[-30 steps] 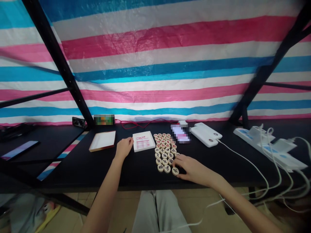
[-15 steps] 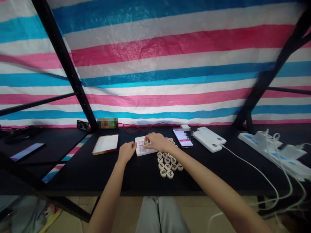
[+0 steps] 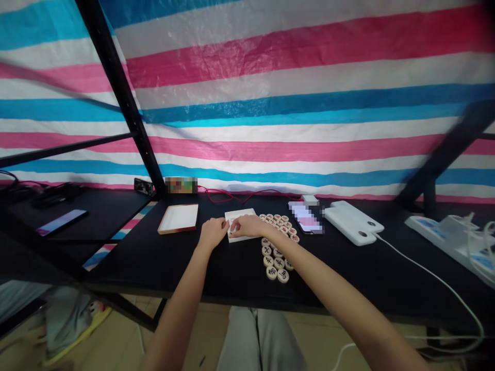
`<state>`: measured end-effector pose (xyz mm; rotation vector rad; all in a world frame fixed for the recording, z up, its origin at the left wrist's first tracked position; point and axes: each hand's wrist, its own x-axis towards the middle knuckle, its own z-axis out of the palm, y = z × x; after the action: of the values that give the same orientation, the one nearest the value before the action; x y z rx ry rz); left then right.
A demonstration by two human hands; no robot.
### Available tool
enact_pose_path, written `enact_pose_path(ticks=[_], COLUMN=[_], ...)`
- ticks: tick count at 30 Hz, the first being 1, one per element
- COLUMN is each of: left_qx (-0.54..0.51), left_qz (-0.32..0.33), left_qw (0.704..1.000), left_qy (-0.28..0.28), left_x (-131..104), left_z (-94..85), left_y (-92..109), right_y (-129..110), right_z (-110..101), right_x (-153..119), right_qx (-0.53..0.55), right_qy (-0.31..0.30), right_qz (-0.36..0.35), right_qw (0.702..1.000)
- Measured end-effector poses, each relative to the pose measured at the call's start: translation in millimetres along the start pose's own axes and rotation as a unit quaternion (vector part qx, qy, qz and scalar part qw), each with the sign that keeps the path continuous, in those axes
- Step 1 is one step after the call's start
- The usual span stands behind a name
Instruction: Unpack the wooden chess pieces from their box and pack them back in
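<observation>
A shallow white box (image 3: 240,212) lies on the black table, with my right hand (image 3: 247,226) over it. The fingers of that hand are pinched low inside the box around a round piece, mostly hidden. At the box's left edge rests my left hand (image 3: 214,232), its fingers curled; whether they grip the edge is unclear. Several round wooden pieces (image 3: 279,263) with black or red characters lie in rows right of the box, partly under my right forearm. An open box lid (image 3: 179,218) with a white inside and reddish-brown rim sits to the left.
Behind the pieces are a lit phone (image 3: 305,217) and a white charger (image 3: 309,200). Further right lie a white power bank (image 3: 352,222) with a cable and a power strip (image 3: 452,245). Another phone (image 3: 62,222) is far left. A person's leg (image 3: 67,319) shows below left.
The view has shifted right and slightly down the scene. My right hand has lowered the round piece it held further into the white box. My left hand stays by the box's left edge.
</observation>
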<state>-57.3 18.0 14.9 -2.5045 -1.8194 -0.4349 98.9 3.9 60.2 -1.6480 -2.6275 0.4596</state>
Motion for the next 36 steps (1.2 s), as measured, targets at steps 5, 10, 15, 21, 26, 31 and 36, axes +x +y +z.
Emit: enact_pose_path(ticks=[5, 10, 15, 21, 26, 31, 36], left_qx=[0.01, 0.006, 0.008, 0.017, 0.024, 0.029, 0.034], left_qz=[0.001, 0.0, -0.008, -0.015, -0.018, -0.029, -0.018], left_qw=[1.0, 1.0, 1.0, 1.0, 1.0, 0.999, 0.999], left_qy=[0.002, -0.005, -0.01, 0.001, -0.004, -0.001, 0.004], left_x=[-1, 0, 1, 1, 0, -1, 1], left_z=[-0.7, -0.3, -1.3, -3.2, -4.1, -3.3, -1.0], left_y=[1, 1, 1, 3, 3, 3, 1], right_y=[9, 7, 8, 14, 7, 2, 3], right_z=[4, -12, -15, 19, 35, 43, 47], right_x=[-1, -47, -133, -180, -179, -182, -188], right_qx=[0.051, 0.016, 0.001, -0.082, -0.126, -0.131, -0.113], right_qy=[-0.003, 0.129, 0.083, 0.116, 0.166, 0.19, 0.196], right_qz=[-0.02, -0.03, -0.107, -0.03, 0.008, 0.027, 0.028], right_qw=[0.998, 0.991, 0.991, 0.989, 0.978, 0.973, 0.974])
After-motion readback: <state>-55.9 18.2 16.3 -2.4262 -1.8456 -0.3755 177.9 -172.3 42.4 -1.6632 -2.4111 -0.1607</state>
